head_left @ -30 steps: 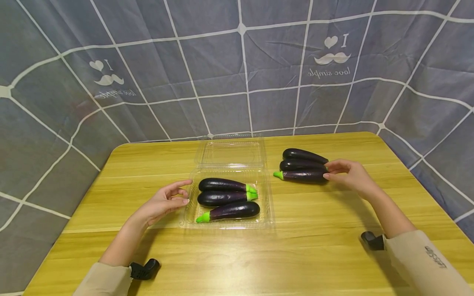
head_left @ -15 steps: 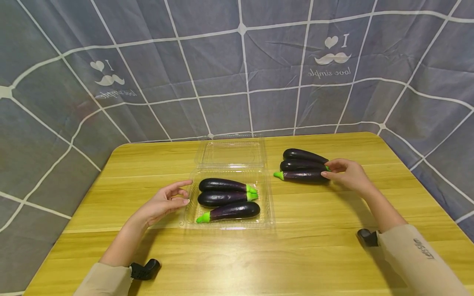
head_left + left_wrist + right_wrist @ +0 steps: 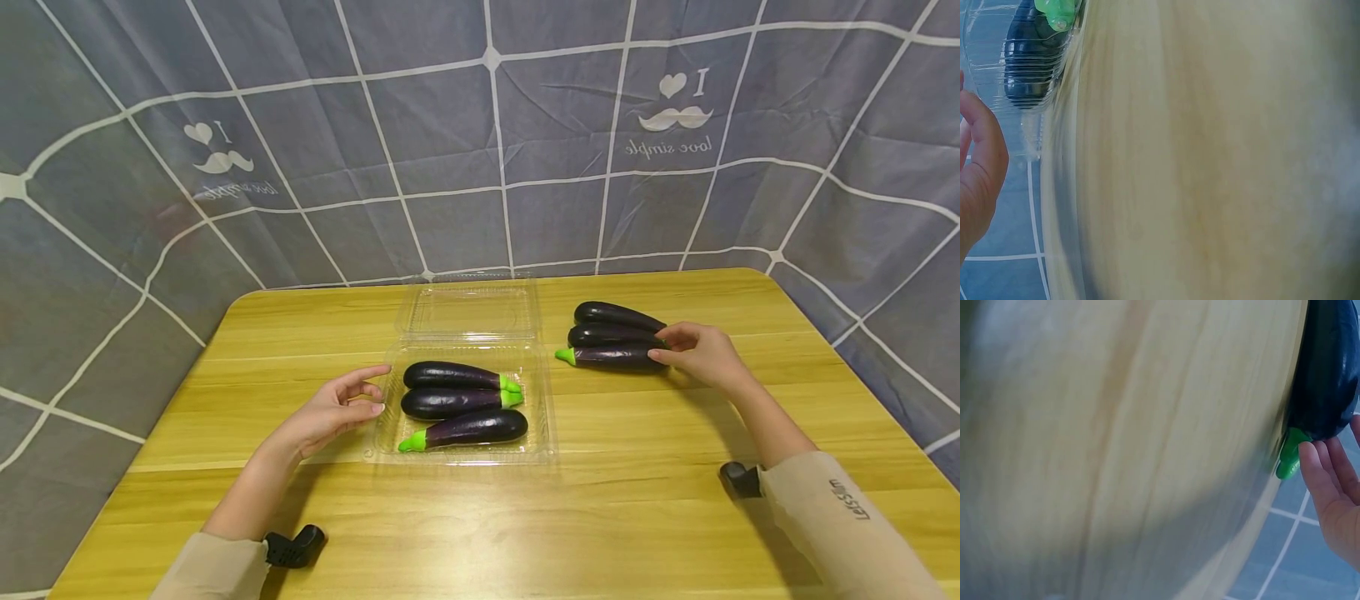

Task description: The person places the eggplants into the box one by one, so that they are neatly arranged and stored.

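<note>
Clear plastic clamshell (image 3: 480, 457) open, the work looks half through: three eggplants (image 3: 450, 404) inside, three other eggplants (image 3: 609, 336) on the surface (image 3: 615, 492), where the right hand (image 3: 703, 357) touches the nearest, gripping or not I can't tell, the left hand (image 3: 328, 412) loose, empty, beside the clamshell.
</note>
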`<state>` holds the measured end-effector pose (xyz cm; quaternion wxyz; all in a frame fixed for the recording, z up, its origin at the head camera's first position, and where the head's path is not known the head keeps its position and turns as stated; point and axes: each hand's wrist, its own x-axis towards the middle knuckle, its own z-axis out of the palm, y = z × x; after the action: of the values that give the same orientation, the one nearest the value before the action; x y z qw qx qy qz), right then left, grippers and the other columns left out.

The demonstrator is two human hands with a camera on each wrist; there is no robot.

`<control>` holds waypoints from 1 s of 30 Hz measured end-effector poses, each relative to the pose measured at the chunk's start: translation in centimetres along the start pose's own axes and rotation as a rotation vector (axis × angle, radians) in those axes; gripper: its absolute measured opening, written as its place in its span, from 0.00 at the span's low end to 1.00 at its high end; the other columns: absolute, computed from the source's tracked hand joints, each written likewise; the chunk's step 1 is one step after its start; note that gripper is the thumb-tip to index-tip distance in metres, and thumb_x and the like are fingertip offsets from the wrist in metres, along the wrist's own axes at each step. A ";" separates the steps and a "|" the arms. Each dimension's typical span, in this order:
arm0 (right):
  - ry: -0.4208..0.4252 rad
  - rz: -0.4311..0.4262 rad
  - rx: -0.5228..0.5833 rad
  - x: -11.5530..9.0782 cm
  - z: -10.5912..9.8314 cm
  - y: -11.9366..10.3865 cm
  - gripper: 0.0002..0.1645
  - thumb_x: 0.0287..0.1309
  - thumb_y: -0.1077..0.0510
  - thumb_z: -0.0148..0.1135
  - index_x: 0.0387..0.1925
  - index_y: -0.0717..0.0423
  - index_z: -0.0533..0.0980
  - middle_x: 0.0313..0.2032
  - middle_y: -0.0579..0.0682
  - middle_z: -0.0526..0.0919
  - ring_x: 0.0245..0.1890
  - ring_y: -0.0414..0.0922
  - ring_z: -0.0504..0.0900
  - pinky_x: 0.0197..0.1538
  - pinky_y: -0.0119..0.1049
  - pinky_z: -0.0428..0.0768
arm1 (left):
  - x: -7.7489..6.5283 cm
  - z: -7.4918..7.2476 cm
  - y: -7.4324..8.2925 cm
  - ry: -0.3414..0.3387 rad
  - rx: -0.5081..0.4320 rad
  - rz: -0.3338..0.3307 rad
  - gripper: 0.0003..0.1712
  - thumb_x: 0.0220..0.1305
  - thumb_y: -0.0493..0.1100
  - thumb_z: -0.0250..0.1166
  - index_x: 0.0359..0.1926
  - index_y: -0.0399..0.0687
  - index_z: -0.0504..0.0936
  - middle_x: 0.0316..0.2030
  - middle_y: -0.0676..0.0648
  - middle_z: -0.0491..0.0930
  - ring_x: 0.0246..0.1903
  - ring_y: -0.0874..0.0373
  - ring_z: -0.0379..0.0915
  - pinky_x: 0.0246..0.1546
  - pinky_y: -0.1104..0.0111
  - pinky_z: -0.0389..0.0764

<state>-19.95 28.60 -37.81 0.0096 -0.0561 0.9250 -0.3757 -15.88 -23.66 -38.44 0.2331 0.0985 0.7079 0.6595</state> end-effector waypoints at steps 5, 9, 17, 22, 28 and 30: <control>-0.011 -0.007 -0.005 0.0 0.1 0.2 0.29 0.54 0.48 0.66 0.50 0.67 0.75 0.47 0.66 0.77 0.48 0.58 0.75 0.47 0.46 0.74 | 0.0 0.0 0.0 -0.002 0.001 -0.001 0.38 0.61 0.31 0.60 0.69 0.35 0.53 0.41 0.47 0.69 0.37 0.62 0.72 0.38 0.73 0.76; -0.028 0.004 0.004 0.0 0.1 0.2 0.31 0.54 0.47 0.66 0.51 0.67 0.74 0.48 0.66 0.76 0.49 0.59 0.74 0.49 0.49 0.73 | 0.0 0.0 0.1 -0.001 0.000 -0.003 0.38 0.61 0.32 0.61 0.69 0.36 0.54 0.41 0.47 0.69 0.38 0.62 0.72 0.38 0.72 0.76; -0.085 0.022 0.014 0.0 0.0 0.2 0.33 0.53 0.47 0.67 0.53 0.66 0.73 0.52 0.68 0.74 0.53 0.61 0.71 0.53 0.52 0.71 | -0.1 0.0 0.1 0.005 -0.003 0.000 0.38 0.60 0.31 0.61 0.69 0.35 0.54 0.40 0.48 0.69 0.37 0.62 0.72 0.38 0.73 0.76; -0.110 -0.004 0.005 0.0 0.1 0.5 0.33 0.52 0.48 0.68 0.53 0.66 0.73 0.52 0.68 0.74 0.53 0.62 0.72 0.53 0.54 0.70 | -0.1 0.0 0.1 0.001 -0.008 0.002 0.38 0.60 0.31 0.61 0.69 0.35 0.54 0.40 0.47 0.69 0.36 0.62 0.72 0.38 0.73 0.76; -0.128 -0.007 0.012 0.0 0.1 0.5 0.33 0.51 0.48 0.69 0.54 0.64 0.73 0.53 0.68 0.73 0.54 0.62 0.71 0.54 0.55 0.70 | 0.0 0.0 0.1 -0.003 -0.004 -0.002 0.38 0.61 0.31 0.60 0.69 0.36 0.53 0.41 0.47 0.69 0.37 0.62 0.71 0.38 0.73 0.76; -0.132 -0.011 0.013 0.0 0.1 0.5 0.33 0.51 0.48 0.69 0.54 0.64 0.73 0.53 0.68 0.73 0.54 0.62 0.71 0.53 0.55 0.70 | 0.0 -0.1 0.2 -0.005 -0.004 -0.003 0.38 0.61 0.31 0.60 0.69 0.36 0.53 0.41 0.47 0.69 0.38 0.62 0.71 0.39 0.73 0.76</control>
<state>-20.00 28.91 -38.25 0.0689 -0.0860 0.9195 -0.3773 -15.94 -23.69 -38.27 0.2358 0.0985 0.7063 0.6601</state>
